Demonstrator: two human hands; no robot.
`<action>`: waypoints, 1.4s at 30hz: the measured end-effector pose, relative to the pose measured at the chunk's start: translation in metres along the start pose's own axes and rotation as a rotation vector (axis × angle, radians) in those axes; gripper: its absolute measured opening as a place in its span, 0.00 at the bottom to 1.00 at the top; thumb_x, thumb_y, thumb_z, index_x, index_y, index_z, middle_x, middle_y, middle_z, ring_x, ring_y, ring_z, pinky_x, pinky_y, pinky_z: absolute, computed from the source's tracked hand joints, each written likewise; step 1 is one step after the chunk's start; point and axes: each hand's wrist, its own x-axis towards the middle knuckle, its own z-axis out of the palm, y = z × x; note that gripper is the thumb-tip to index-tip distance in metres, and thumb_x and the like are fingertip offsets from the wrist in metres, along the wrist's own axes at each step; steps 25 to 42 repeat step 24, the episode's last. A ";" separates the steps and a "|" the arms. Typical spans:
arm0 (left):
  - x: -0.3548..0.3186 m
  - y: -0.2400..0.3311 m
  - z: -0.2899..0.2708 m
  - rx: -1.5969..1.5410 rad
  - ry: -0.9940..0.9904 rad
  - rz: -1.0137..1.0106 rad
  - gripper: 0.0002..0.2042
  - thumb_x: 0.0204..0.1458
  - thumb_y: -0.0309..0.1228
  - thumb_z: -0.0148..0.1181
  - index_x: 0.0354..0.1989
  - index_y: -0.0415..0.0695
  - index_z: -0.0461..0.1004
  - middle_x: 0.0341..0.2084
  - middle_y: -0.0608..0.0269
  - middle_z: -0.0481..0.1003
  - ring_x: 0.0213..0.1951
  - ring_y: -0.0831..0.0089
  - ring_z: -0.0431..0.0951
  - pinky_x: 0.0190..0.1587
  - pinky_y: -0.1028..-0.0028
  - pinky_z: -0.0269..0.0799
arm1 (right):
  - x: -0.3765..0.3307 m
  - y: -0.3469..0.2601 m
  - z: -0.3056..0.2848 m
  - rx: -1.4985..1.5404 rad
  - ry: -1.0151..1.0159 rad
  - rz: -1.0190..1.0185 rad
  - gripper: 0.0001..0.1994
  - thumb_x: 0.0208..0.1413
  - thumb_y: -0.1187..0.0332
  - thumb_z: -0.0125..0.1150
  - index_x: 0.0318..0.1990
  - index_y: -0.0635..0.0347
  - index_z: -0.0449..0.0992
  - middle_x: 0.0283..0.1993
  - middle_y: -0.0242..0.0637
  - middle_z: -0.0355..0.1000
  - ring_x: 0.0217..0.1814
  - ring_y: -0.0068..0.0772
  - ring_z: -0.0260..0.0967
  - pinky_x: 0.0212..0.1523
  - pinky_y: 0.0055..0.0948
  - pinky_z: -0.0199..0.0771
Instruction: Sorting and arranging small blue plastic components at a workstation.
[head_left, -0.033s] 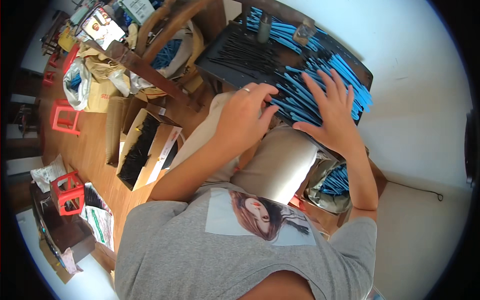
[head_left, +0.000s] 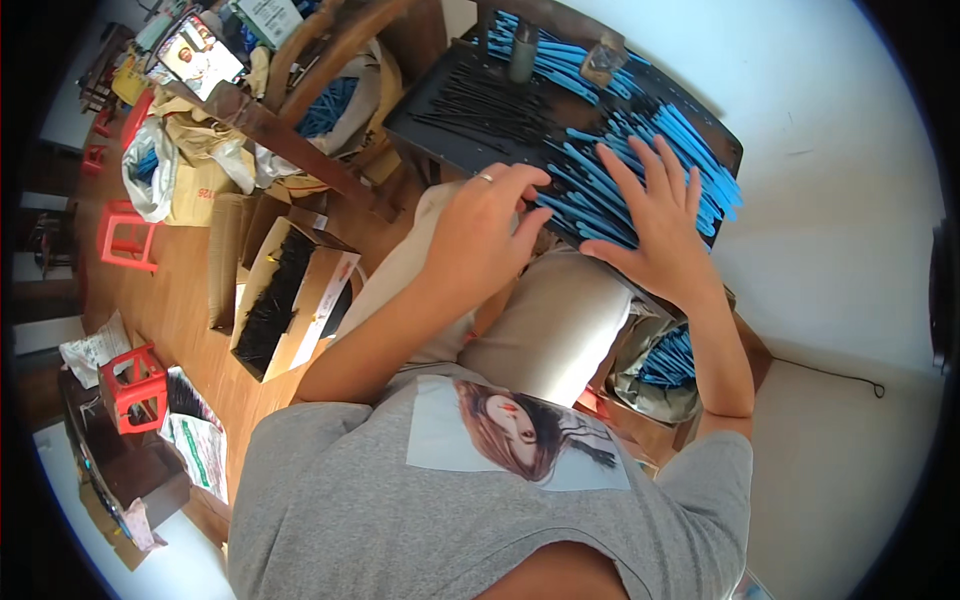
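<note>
A dark low table (head_left: 425, 140) stands in front of my knees. Many slim blue strips with black ends (head_left: 585, 205) lie across its right part. My right hand (head_left: 668, 245) is spread over them, palm down, its fingers apart. At the near edge, my left hand (head_left: 480, 225) has bent fingers, and a gap shows between its thumb and forefinger beside the strip ends. No held thing shows in it, though its lower fingers are partly hidden. Thin black sticks (head_left: 490, 108) lie loose on the table's left part. Beyond them stand two small glass jars, one greenish (head_left: 523, 55), one squarish (head_left: 603, 60).
A cardboard box (head_left: 325, 300) of black sticks sits on the floor at left. A lined container (head_left: 640, 385) of blue strips is below my right forearm. A wooden chair arm (head_left: 290, 140), sacks (head_left: 200, 190), red stools (head_left: 130, 235) and a lit screen (head_left: 200, 55) lie left; a white wall (head_left: 830, 200) bounds the right.
The whole picture has shifted very slightly. Both hands keep the same pose over the blue strips.
</note>
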 end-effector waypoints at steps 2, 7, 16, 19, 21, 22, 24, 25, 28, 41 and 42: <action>0.000 0.000 0.002 -0.064 0.001 -0.003 0.13 0.42 0.22 0.61 0.37 0.39 0.71 0.27 0.55 0.72 0.31 0.60 0.74 0.35 0.67 0.69 | 0.001 0.003 0.004 0.007 0.002 0.019 0.43 0.37 0.51 0.69 0.64 0.43 0.57 0.66 0.42 0.50 0.71 0.51 0.37 0.64 0.61 0.32; -0.003 0.002 0.000 -0.054 -0.006 -0.039 0.13 0.42 0.22 0.61 0.38 0.39 0.71 0.27 0.54 0.73 0.32 0.61 0.74 0.35 0.67 0.69 | 0.002 0.001 0.004 -0.017 0.042 0.016 0.44 0.35 0.54 0.72 0.64 0.41 0.56 0.66 0.41 0.48 0.71 0.51 0.37 0.63 0.63 0.31; 0.000 0.002 -0.005 0.036 -0.046 -0.093 0.12 0.42 0.24 0.62 0.37 0.39 0.71 0.27 0.55 0.74 0.31 0.62 0.76 0.34 0.67 0.70 | 0.002 0.006 0.003 0.089 -0.020 -0.038 0.44 0.36 0.59 0.72 0.65 0.40 0.55 0.68 0.40 0.46 0.71 0.50 0.35 0.64 0.62 0.30; 0.002 0.001 -0.007 0.047 -0.056 -0.094 0.11 0.42 0.24 0.62 0.36 0.39 0.72 0.27 0.55 0.75 0.31 0.62 0.76 0.34 0.68 0.71 | 0.004 0.008 0.001 0.111 -0.046 -0.030 0.44 0.36 0.60 0.72 0.65 0.40 0.55 0.68 0.40 0.45 0.72 0.51 0.34 0.64 0.61 0.30; 0.002 0.000 -0.007 0.054 -0.064 -0.095 0.11 0.42 0.24 0.62 0.36 0.39 0.72 0.28 0.55 0.75 0.31 0.62 0.76 0.34 0.68 0.71 | 0.005 0.006 0.001 0.131 -0.053 -0.038 0.44 0.37 0.61 0.71 0.65 0.39 0.54 0.68 0.41 0.45 0.72 0.51 0.34 0.64 0.61 0.30; 0.002 0.000 -0.006 0.050 -0.067 -0.095 0.11 0.42 0.24 0.62 0.36 0.39 0.72 0.28 0.55 0.75 0.31 0.62 0.76 0.34 0.68 0.71 | 0.006 0.005 0.001 0.151 -0.060 -0.048 0.44 0.37 0.62 0.71 0.65 0.39 0.54 0.68 0.42 0.45 0.72 0.51 0.33 0.64 0.61 0.30; 0.002 -0.001 -0.007 0.043 -0.064 -0.083 0.12 0.42 0.25 0.62 0.37 0.40 0.73 0.28 0.54 0.75 0.32 0.62 0.77 0.35 0.68 0.71 | 0.009 0.002 0.004 0.195 -0.088 -0.040 0.44 0.38 0.62 0.70 0.65 0.39 0.53 0.68 0.42 0.44 0.72 0.51 0.33 0.64 0.61 0.30; 0.002 -0.001 -0.007 0.043 -0.064 -0.083 0.12 0.42 0.25 0.62 0.37 0.40 0.73 0.28 0.54 0.75 0.32 0.62 0.77 0.35 0.68 0.71 | 0.009 0.002 0.004 0.195 -0.088 -0.040 0.44 0.38 0.62 0.70 0.65 0.39 0.53 0.68 0.42 0.44 0.72 0.51 0.33 0.64 0.61 0.30; 0.002 -0.001 -0.007 0.043 -0.064 -0.083 0.12 0.42 0.25 0.62 0.37 0.40 0.73 0.28 0.54 0.75 0.32 0.62 0.77 0.35 0.68 0.71 | 0.009 0.002 0.004 0.195 -0.088 -0.040 0.44 0.38 0.62 0.70 0.65 0.39 0.53 0.68 0.42 0.44 0.72 0.51 0.33 0.64 0.61 0.30; 0.002 -0.001 -0.007 0.043 -0.064 -0.083 0.12 0.42 0.25 0.62 0.37 0.40 0.73 0.28 0.54 0.75 0.32 0.62 0.77 0.35 0.68 0.71 | 0.009 0.002 0.004 0.195 -0.088 -0.040 0.44 0.38 0.62 0.70 0.65 0.39 0.53 0.68 0.42 0.44 0.72 0.51 0.33 0.64 0.61 0.30; 0.002 -0.001 -0.007 0.043 -0.064 -0.083 0.12 0.42 0.25 0.62 0.37 0.40 0.73 0.28 0.54 0.75 0.32 0.62 0.77 0.35 0.68 0.71 | 0.009 0.002 0.004 0.195 -0.088 -0.040 0.44 0.38 0.62 0.70 0.65 0.39 0.53 0.68 0.42 0.44 0.72 0.51 0.33 0.64 0.61 0.30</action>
